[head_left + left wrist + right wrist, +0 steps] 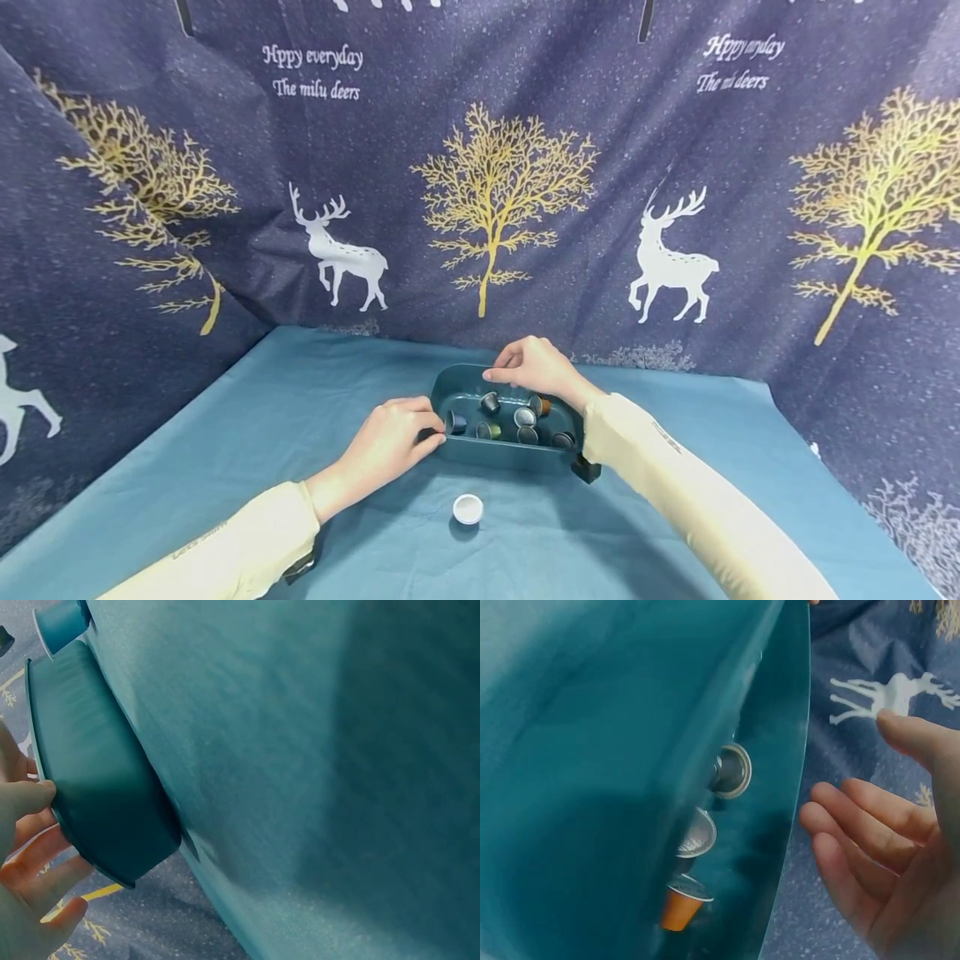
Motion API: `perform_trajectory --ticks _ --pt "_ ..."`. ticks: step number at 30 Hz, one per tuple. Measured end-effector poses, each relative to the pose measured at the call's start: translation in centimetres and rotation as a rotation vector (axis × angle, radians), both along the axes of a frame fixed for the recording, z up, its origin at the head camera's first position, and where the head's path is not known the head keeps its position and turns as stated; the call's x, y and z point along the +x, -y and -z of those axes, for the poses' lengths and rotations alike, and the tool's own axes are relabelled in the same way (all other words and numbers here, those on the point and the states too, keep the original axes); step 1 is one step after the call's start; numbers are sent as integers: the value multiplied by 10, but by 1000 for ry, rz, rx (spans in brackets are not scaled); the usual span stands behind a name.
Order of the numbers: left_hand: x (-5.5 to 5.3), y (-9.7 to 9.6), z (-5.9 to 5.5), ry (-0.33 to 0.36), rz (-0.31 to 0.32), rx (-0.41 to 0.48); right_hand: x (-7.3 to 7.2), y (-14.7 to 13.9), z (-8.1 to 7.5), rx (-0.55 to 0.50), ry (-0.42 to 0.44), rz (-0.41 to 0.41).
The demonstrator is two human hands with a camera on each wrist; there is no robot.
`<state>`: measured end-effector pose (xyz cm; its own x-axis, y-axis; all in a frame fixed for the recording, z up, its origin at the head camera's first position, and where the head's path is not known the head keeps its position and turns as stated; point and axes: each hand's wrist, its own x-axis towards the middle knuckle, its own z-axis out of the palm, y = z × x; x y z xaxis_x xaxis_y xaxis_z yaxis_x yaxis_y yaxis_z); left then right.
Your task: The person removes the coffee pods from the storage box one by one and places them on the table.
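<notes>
A curtained-off space was shown: the bench (300,400) was covered with plain teal cloth (517,542) and enclosed at the back and both sides by dark blue fabric (525,50), printed with golden trees (491,221), white deer (348,257) and lettering (312,57). Whether home or workshop could not be told.

We see dark blue cloth (397,117) hanging behind and at both sides, printed with golden trees (491,208), white deer (348,260) and white lettering (313,57). Before us, a teal cloth (247,417) lies flat, and on it fall soft shadows (600,533).
</notes>
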<state>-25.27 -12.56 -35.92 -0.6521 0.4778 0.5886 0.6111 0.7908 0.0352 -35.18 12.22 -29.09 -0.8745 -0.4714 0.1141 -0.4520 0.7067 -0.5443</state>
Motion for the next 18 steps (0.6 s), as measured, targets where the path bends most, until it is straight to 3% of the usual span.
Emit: perform_trajectory --ticks 7,13,18 --pt "0 0 1 -3 1 8 -17 3 -2 91 101 -40" --pt "0 0 1 -20 -2 13 -28 5 -10 244 202 -72" --pt "-1 0 2 -34 -2 12 -38 8 -10 336 255 -56"
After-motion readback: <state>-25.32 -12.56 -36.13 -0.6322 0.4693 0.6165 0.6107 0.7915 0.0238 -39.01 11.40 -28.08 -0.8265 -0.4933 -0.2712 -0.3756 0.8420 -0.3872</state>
